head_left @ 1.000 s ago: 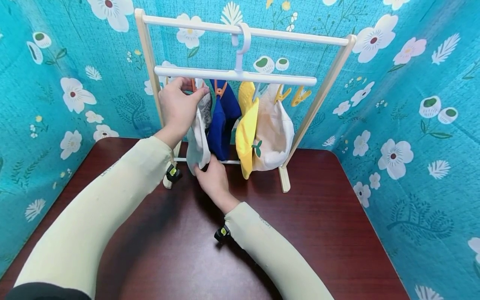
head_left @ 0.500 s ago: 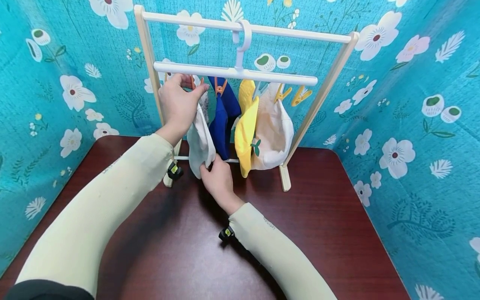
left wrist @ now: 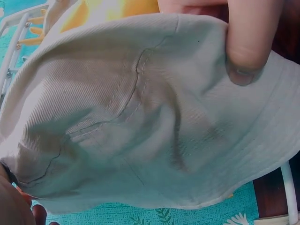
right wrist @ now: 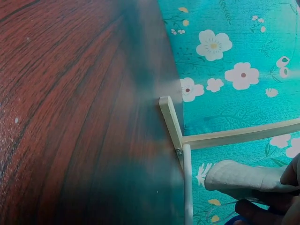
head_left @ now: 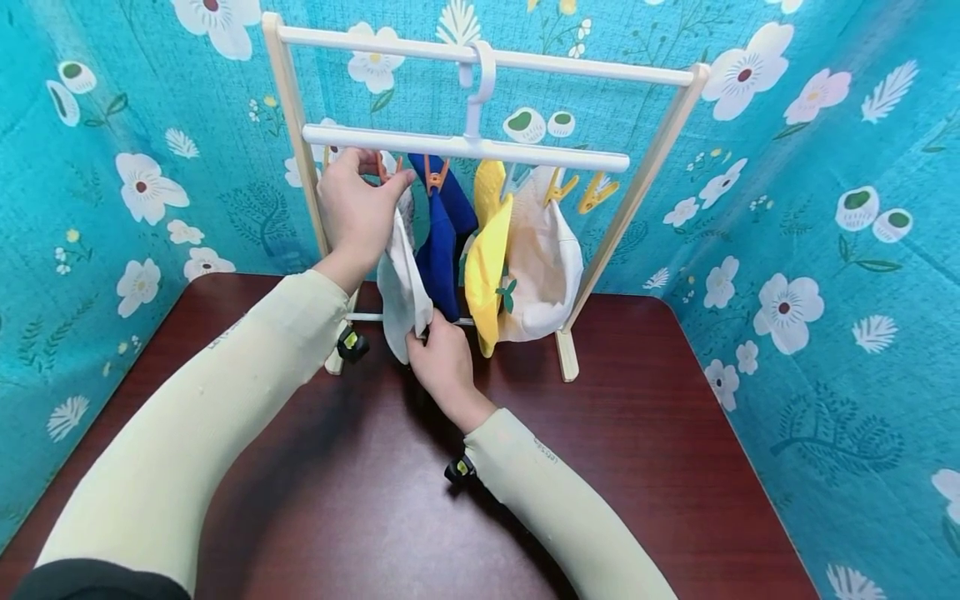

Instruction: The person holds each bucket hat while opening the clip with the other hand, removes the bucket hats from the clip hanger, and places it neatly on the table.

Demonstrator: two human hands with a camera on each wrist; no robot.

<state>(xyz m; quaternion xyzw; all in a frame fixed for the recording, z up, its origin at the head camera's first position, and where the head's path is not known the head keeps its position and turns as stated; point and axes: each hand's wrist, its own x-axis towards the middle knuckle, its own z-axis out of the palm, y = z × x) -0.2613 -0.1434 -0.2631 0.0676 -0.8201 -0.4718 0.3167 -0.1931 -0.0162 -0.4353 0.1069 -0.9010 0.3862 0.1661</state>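
A pale hat (head_left: 405, 287) hangs below a white hanger (head_left: 536, 153), between my left hand (head_left: 356, 208) above and my right hand (head_left: 444, 362) below.
At the left, my left thumb and fingertips close in a narrow pinch on an orange clip (head_left: 381, 167) at the hat's top. The hat hangs edge-on, its long axis near upright, the brim pointing down and leaning slightly right. There my right thumb and fingers pinch it, cloth between them. Further right hang a blue hat (head_left: 444, 258), a yellow hat (head_left: 486, 279) and a cream hat (head_left: 551, 275).
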